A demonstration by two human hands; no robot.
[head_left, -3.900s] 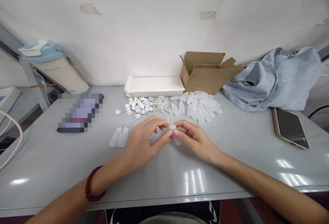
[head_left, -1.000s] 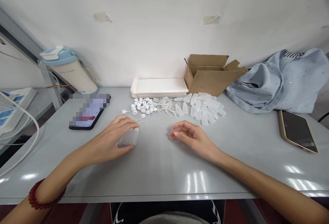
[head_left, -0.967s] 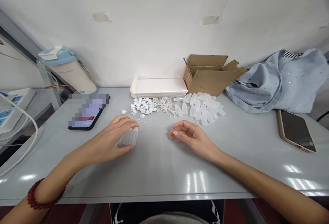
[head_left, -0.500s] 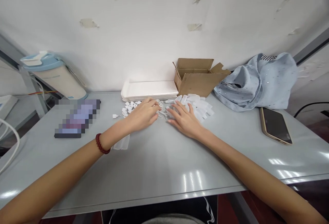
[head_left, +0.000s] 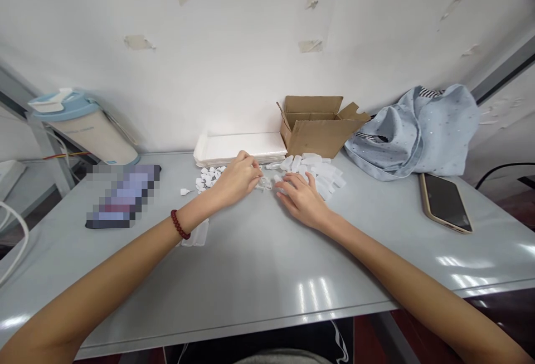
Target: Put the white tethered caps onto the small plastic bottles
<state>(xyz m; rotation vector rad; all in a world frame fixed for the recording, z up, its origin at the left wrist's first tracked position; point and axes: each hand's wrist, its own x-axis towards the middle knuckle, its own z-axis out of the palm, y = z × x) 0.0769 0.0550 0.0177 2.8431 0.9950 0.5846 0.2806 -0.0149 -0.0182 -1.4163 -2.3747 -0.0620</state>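
Note:
My left hand [head_left: 239, 179] is over a small heap of thin whitish strings or loops [head_left: 264, 183], its fingertips pinched together at the heap's left edge. What sits between those fingertips is too small to name. Close by on the right, my right hand [head_left: 301, 198] lies with fingers apart, at the near side of a pile of translucent white plastic pieces [head_left: 321, 171]. Left of my left hand are several small white caps, one with a thin needle-like tip [head_left: 186, 192]. More translucent pieces [head_left: 199, 234] lie beneath my left wrist, partly hidden by it.
Against the wall stand a stack of white trays or envelopes [head_left: 242, 149] and an open cardboard box [head_left: 315, 135]. A tumbler [head_left: 100, 132] and a blurred-out phone [head_left: 125, 197] are at left. A light blue cloth bag [head_left: 422, 135] and another phone [head_left: 447, 203] are at right.
My left hand's fingers have drawn together into a pinch at the stringy heap. My right hand has stayed nearly in place, fingers still spread. The whole view has shifted slightly.

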